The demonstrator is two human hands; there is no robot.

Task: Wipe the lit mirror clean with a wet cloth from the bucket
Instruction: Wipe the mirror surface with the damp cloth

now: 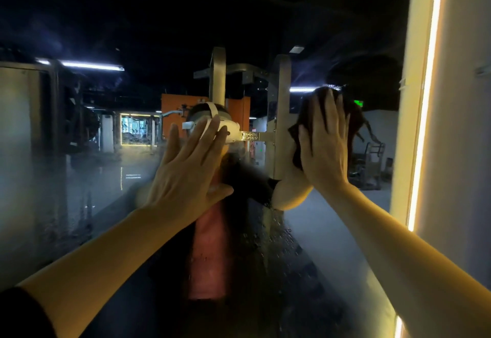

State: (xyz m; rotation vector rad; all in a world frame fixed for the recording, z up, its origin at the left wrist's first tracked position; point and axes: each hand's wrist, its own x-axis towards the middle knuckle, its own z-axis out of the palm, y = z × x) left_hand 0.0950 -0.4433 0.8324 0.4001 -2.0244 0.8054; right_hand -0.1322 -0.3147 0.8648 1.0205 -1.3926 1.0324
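Both forearms come up from the bottom corners, and the person's left hand is spread flat on the mirror with nothing in it, probably just bracing so they can lean into the wipe. Right of that, the right hand has straight fingers pressing a dark wet cloth against the glass. It's not really gripped, just pinned under the palm. The cloth bunches out past the fingertips and to the thumb side, long axis roughly up-down, following the fingers. Right of the cloth is the glowing light strip. Droplets sit below the hands, so there's plenty left to wipe. Can't see the bucket.
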